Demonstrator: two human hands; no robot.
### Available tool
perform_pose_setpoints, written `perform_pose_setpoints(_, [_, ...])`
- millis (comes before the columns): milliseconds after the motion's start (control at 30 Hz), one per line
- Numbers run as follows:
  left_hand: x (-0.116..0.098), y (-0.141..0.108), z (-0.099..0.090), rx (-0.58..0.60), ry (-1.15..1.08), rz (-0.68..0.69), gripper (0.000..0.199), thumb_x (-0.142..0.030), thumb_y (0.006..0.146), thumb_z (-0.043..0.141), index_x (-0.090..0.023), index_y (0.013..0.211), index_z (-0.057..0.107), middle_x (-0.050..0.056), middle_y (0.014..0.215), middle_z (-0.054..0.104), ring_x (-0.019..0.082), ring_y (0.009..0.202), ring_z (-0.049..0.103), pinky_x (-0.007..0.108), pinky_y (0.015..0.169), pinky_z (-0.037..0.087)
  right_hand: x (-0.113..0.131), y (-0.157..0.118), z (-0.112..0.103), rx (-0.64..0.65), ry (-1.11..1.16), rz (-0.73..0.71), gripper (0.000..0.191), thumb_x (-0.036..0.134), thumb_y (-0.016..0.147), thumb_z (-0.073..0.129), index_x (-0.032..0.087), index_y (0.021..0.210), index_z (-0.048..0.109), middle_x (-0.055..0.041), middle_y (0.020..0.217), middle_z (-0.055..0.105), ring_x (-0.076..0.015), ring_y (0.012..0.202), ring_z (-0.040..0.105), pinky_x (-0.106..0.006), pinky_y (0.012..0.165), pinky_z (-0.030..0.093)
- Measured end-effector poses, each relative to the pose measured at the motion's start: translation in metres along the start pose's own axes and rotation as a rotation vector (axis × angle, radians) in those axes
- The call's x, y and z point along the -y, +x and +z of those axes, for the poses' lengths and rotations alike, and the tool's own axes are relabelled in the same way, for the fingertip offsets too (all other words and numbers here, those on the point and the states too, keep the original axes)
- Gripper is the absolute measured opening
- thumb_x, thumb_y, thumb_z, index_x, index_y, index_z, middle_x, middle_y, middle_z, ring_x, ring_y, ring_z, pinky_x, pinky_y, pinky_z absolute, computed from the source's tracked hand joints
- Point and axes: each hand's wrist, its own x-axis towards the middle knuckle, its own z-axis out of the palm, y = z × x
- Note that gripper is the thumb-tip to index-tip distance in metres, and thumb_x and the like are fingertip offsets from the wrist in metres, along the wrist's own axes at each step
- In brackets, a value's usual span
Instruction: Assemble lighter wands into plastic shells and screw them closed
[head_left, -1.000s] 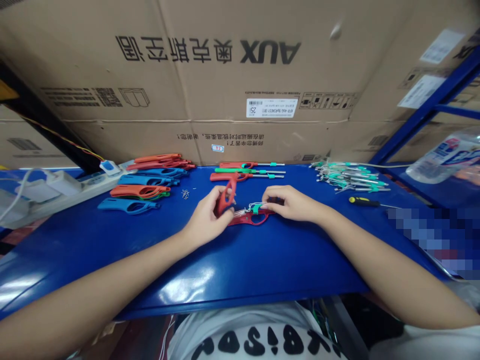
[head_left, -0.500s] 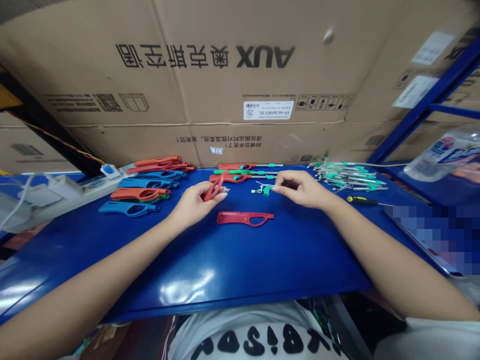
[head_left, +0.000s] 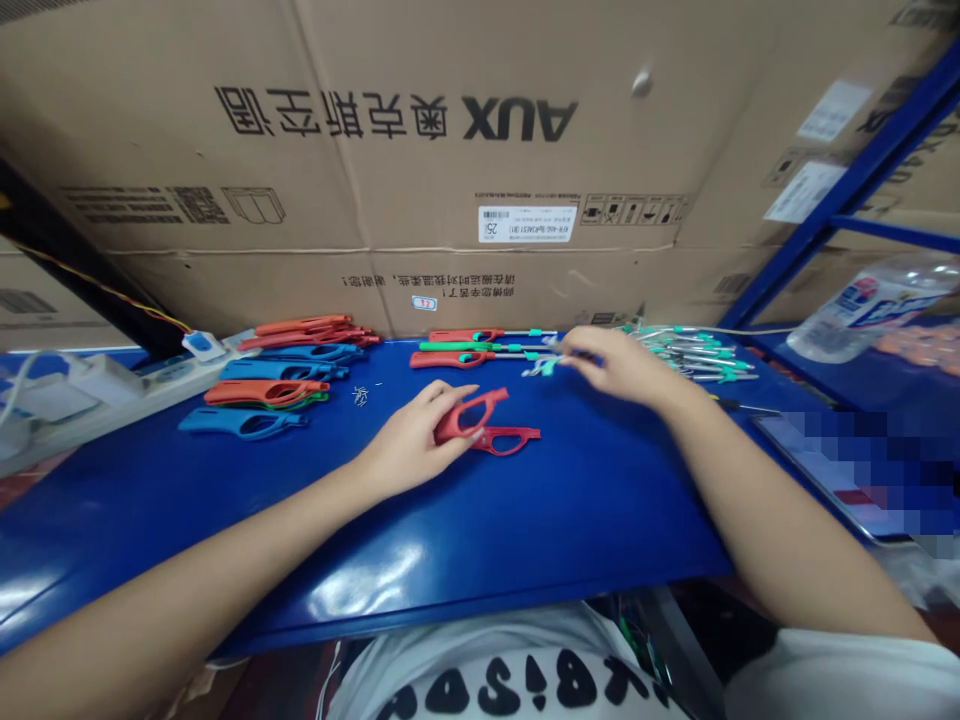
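Only the head view to go on here, so: the left hand (head_left: 409, 437) has its thumb and fingers clamped around one end of a raised red shell (head_left: 450, 425), barely any gap beyond the thing's own thickness. Right under it, a lower red shell (head_left: 486, 441) lies on the counter (head_left: 525, 540), partly covered from this angle. First worry, imo: if the left drops a bit or tilts, the raised one could knock the lower one round, and anything loose inside could tip out. Can't see if there's anything tucked in that palm.

The right hand (head_left: 616, 366) is up and away, fingers pinched close on a green-clipped piece (head_left: 547, 368), with pale bits, probably wires, trailing off it. It's blurry and most of it is hidden by the hand. Those wires look like the weak point to me: a snag or a careless tug might pull one loose. It's also right by the assembled red lighter (head_left: 446, 360) and its neighbours, so a low sweep could hook their rods.

Oh, and the tiny screws (head_left: 360, 397) sit loose just past the left hand. One bump from the knuckles and they'd scatter. The screwdriver (head_left: 727, 404) is half behind the right forearm, so an elbow swing could roll it.
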Motion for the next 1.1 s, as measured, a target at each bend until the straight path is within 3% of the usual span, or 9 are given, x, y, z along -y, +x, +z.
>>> perform_pose_setpoints(133, [0.009,-0.002,-0.001,0.182,0.198,0.134,0.059,-0.047,0.095,0.057,-0.022,0.148,0.045,0.014,0.135,0.053,0.027,0.11,0.062,0.042,0.095,0.051,-0.077,-0.023,-0.033,-0.091,-0.374,0.309,0.013,0.029,0.09,0.053,0.022,0.082,0.061,-0.0122,0.095,0.069,-0.0291,0.092,0.062,-0.041,0.082,0.044])
perform_pose_setpoints(233, [0.009,-0.001,-0.002,0.238,0.253,0.208,0.051,-0.037,0.099,0.055,-0.02,0.146,0.047,0.012,0.13,0.059,0.026,0.113,0.06,0.041,0.097,0.049,-0.111,-0.045,-0.045,-0.145,-0.425,0.429,0.012,0.027,0.087,0.056,0.021,0.077,0.06,-0.0165,0.092,0.069,-0.0336,0.096,0.06,-0.044,0.083,0.041])
perform_pose_setpoints(467, [0.002,-0.005,-0.015,0.321,0.374,0.215,0.05,-0.025,0.097,0.054,-0.017,0.146,0.048,0.013,0.124,0.061,0.029,0.114,0.056,0.043,0.099,0.047,-0.14,-0.07,-0.047,-0.192,-0.381,0.592,0.015,0.033,0.083,0.065,0.022,0.074,0.065,-0.0152,0.081,0.067,-0.0338,0.098,0.057,-0.045,0.085,0.04])
perform_pose_setpoints(633, [0.001,-0.012,-0.028,0.416,0.26,0.089,0.054,-0.018,0.095,0.05,-0.019,0.148,0.044,0.013,0.137,0.053,0.024,0.122,0.057,0.034,0.102,0.047,-0.151,-0.072,-0.051,-0.142,-0.278,0.461,0.009,0.023,0.076,0.06,0.022,0.079,0.069,-0.0149,0.097,0.072,-0.0265,0.086,0.062,-0.042,0.082,0.047])
perform_pose_setpoints(733, [-0.001,-0.015,-0.038,0.454,0.26,0.045,0.056,-0.014,0.089,0.051,-0.022,0.144,0.048,0.011,0.136,0.054,0.024,0.123,0.057,0.034,0.102,0.047,-0.143,-0.064,-0.051,-0.132,-0.279,0.427,0.02,0.016,0.07,0.057,0.018,0.085,0.07,-0.0177,0.096,0.07,-0.0243,0.077,0.062,-0.043,0.08,0.051])
perform_pose_setpoints(833, [-0.004,-0.014,-0.048,0.501,0.29,0.019,0.059,-0.009,0.077,0.055,-0.024,0.134,0.056,0.009,0.126,0.059,0.025,0.115,0.06,0.034,0.095,0.049,-0.117,-0.044,-0.036,-0.171,-0.279,0.36,0.031,0.014,0.074,0.054,0.019,0.1,0.069,-0.0157,0.107,0.069,-0.0274,0.094,0.064,-0.045,0.091,0.051])
perform_pose_setpoints(900, [-0.006,-0.012,-0.056,0.536,0.325,-0.013,0.052,-0.007,0.07,0.057,-0.024,0.119,0.063,0.007,0.117,0.061,0.024,0.105,0.063,0.032,0.087,0.05,-0.088,-0.025,-0.013,-0.181,-0.263,0.286,0.036,0.018,0.08,0.053,0.021,0.113,0.066,-0.0128,0.118,0.067,-0.0292,0.111,0.061,-0.048,0.1,0.048])
perform_pose_setpoints(1000, [-0.006,-0.011,-0.073,0.586,0.403,-0.075,0.039,-0.007,0.064,0.056,-0.023,0.098,0.065,0.005,0.105,0.062,0.022,0.09,0.063,0.03,0.076,0.048,-0.038,0.004,0.034,-0.143,-0.18,0.149,0.036,0.026,0.09,0.053,0.021,0.124,0.062,-0.0122,0.128,0.065,-0.0308,0.119,0.058,-0.05,0.104,0.045])
perform_pose_setpoints(1100, [0.004,-0.013,-0.098,0.55,0.471,-0.125,0.034,-0.008,0.062,0.055,-0.021,0.092,0.063,0.003,0.098,0.063,0.021,0.084,0.061,0.028,0.07,0.045,-0.003,0.028,0.074,-0.005,-0.1,0.129,0.042,0.029,0.093,0.054,0.02,0.134,0.055,-0.0138,0.141,0.057,-0.0345,0.128,0.051,-0.056,0.105,0.041])
